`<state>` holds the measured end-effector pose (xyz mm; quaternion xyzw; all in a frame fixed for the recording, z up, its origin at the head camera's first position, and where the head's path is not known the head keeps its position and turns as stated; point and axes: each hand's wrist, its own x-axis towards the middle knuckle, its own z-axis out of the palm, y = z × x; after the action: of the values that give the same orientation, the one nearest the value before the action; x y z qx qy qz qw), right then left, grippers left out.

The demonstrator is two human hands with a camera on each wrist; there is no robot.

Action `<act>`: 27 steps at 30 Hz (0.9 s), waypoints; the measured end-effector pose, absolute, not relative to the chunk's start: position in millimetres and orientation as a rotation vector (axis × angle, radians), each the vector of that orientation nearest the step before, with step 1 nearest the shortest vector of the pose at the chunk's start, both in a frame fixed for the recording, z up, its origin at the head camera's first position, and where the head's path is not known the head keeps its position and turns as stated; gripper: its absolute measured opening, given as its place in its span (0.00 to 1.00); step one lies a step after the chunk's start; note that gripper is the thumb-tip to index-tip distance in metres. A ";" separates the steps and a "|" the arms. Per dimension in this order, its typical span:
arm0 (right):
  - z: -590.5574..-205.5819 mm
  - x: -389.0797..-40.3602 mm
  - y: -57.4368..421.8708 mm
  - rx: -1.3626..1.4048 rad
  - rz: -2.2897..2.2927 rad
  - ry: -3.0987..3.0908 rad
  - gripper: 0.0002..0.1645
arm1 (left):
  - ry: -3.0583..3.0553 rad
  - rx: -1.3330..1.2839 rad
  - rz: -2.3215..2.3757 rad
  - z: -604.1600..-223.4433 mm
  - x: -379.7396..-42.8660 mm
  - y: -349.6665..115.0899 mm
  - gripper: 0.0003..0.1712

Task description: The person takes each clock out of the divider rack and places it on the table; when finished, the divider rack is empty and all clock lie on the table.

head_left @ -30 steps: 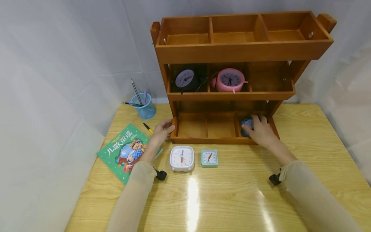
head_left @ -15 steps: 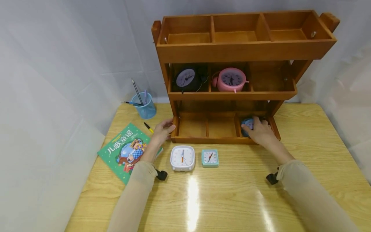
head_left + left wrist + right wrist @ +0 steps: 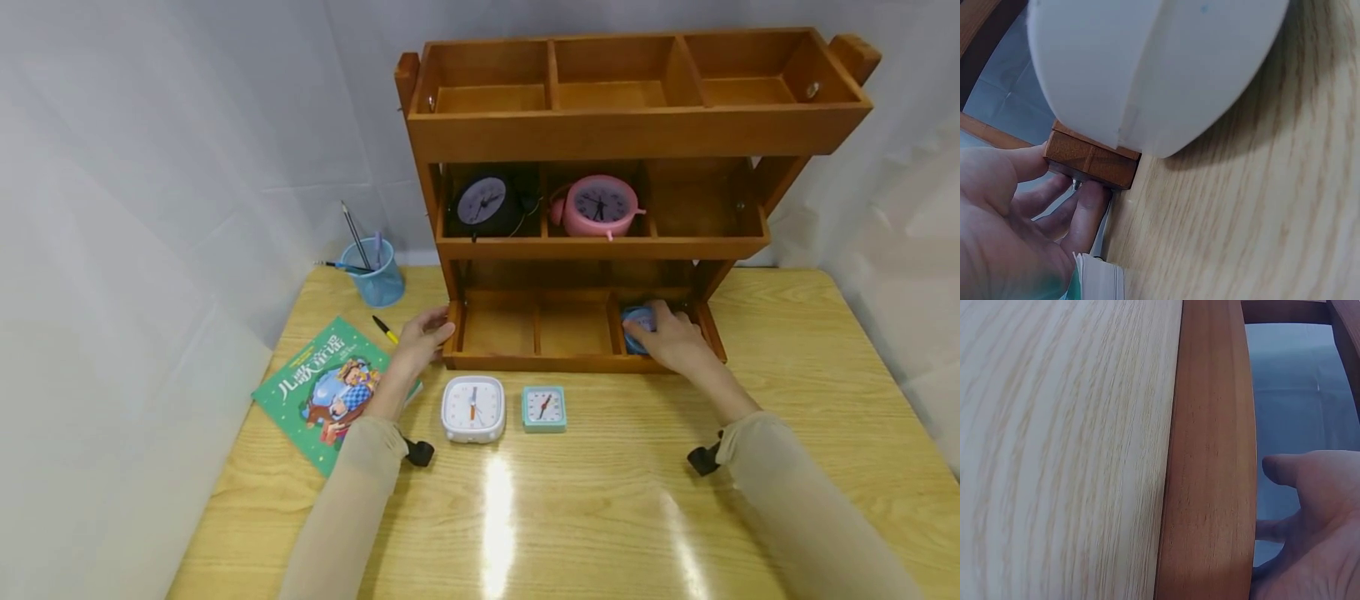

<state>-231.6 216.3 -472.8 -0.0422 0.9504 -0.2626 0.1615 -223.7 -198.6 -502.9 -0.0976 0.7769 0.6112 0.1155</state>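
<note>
At the left end of the wooden shelf's (image 3: 570, 364) bottom tier, my left hand (image 3: 420, 337) grips the side, thumb on one face and fingers against another in the left wrist view. My right hand (image 3: 678, 342) reaches into the bottom right compartment and holds a small round blue clock (image 3: 636, 327) between thumb and fingers. Part of that clock is covered by the hand, and the front board hides it in the right wrist view. In front of the shelf lie a white square alarm clock (image 3: 473, 409) and a smaller mint-green one (image 3: 543, 409).
The middle tier holds a black alarm clock (image 3: 483, 204) and a pink one (image 3: 600, 206). To the left are a green picture book (image 3: 330, 392), a yellow-and-black pen (image 3: 385, 329) and a blue pen cup (image 3: 378, 283). White cloth (image 3: 187, 208) hangs behind the table.
The blue clock has turned slightly and shifted a little left in its compartment, with my right hand moving along. My left hand stays at the shelf's end.
</note>
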 end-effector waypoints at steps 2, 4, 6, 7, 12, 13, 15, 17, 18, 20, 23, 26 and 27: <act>-472.0 -231.8 216.3 -0.126 -0.768 2.708 0.52 | 2.280 -0.285 1.786 -503.4 -224.2 -198.9 0.30; -472.0 -232.6 216.9 -0.130 -0.788 2.704 0.51 | 2.279 -0.287 1.785 -503.8 -224.4 -199.2 0.30; -472.2 -234.1 217.6 -0.122 -0.827 2.694 0.50 | 2.280 -0.293 1.784 -504.2 -224.5 -199.2 0.30; -471.7 -234.5 217.9 -0.111 -0.849 2.684 0.49 | 2.282 -0.297 1.785 -504.3 -224.5 -199.1 0.30; -470.6 -236.9 221.3 -0.042 -0.999 2.591 0.47 | 2.258 -0.320 1.830 -505.5 -225.2 -197.4 0.30; -470.2 -237.1 222.3 -0.037 -1.031 2.566 0.46 | 2.254 -0.322 1.835 -505.7 -225.6 -197.1 0.30; -469.4 -237.5 224.4 -0.035 -1.099 2.519 0.45 | 2.248 -0.329 1.841 -506.1 -226.2 -196.8 0.30; -468.4 -237.9 226.1 -0.039 -1.162 2.483 0.45 | 2.242 -0.339 1.843 -506.3 -226.4 -197.0 0.30; -467.9 -238.1 226.7 -0.042 -1.182 2.473 0.44 | 2.241 -0.342 1.842 -506.5 -226.5 -197.2 0.30; -466.9 -238.3 227.7 -0.043 -1.199 2.464 0.43 | 2.236 -0.345 1.845 -506.8 -226.7 -197.5 0.30; -465.1 -237.8 228.6 -0.037 -1.205 2.458 0.42 | 2.232 -0.341 1.842 -506.4 -226.6 -197.1 0.30; -463.8 -237.3 229.3 -0.025 -1.205 2.444 0.41 | 2.239 -0.339 1.836 -505.5 -226.4 -197.0 0.30; -463.5 -237.1 229.6 -0.023 -1.205 2.442 0.40 | 2.240 -0.339 1.836 -504.9 -226.1 -196.6 0.30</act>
<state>-237.1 229.6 -463.5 -0.0082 0.8772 -0.4329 0.2074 -226.1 -196.6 -504.9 -0.1155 0.7632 0.6257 0.1126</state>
